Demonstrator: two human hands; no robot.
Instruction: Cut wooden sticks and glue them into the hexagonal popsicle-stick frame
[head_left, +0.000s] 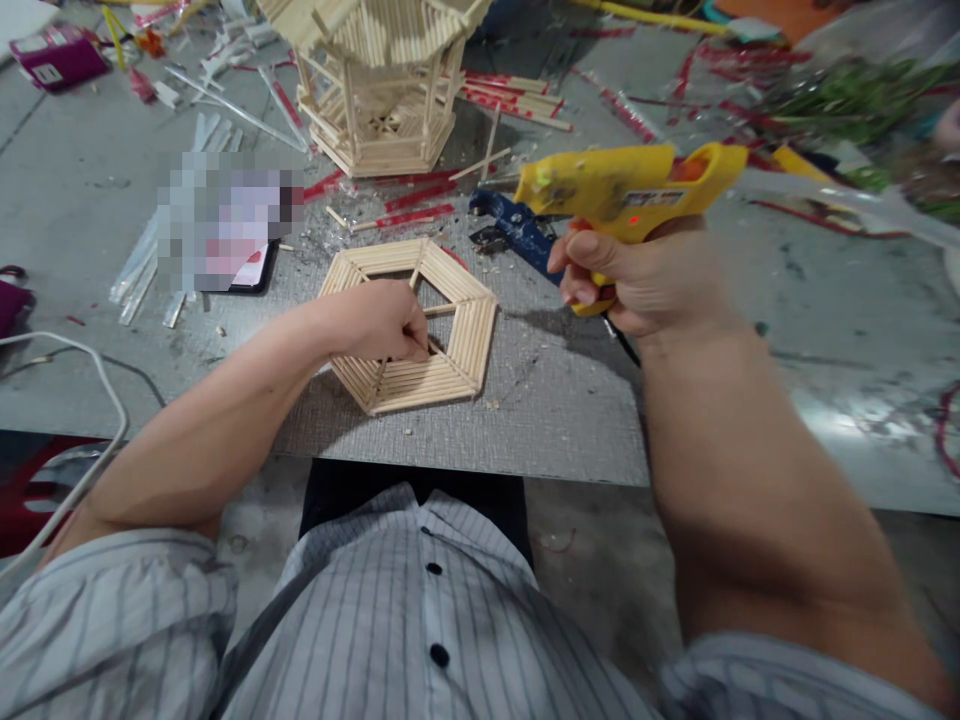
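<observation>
I am watching the left hand (pixel 382 320) resting on the hexagonal stick frame (pixel 469 335), which is lying flat on the grey table (pixel 570 410) just left of the frame's centre; its fingers are pressing together, pinching a short stick (pixel 440 309) that is spanning the open middle of the hexagon, though the knuckles are hiding exactly where the tips are meeting it. The right hand (pixel 649 285) is hovering to the right of centre, wrapping tightly around the handle of a yellow glue gun (pixel 622 185) whose nozzle is pointing left, above and well apart from the frame. Directly under that nozzle a pair of blue pliers (pixel 517 228) is lying on the table, sitting between the gun and the hexagon. At the top centre a stick pavilion (pixel 375 90) is standing, with red-wrapped sticks (pixel 416 195) scattering between it and the frame. In the left middle a pixelated phone (pixel 225 225) is lying beside clear wrappers (pixel 139 270), and a magenta box (pixel 56 55) is sitting in the upper left corner. A white cable (pixel 97 390) is looping over the table edge at lower left, and blurred green stems (pixel 855 95) are filling the upper right
</observation>
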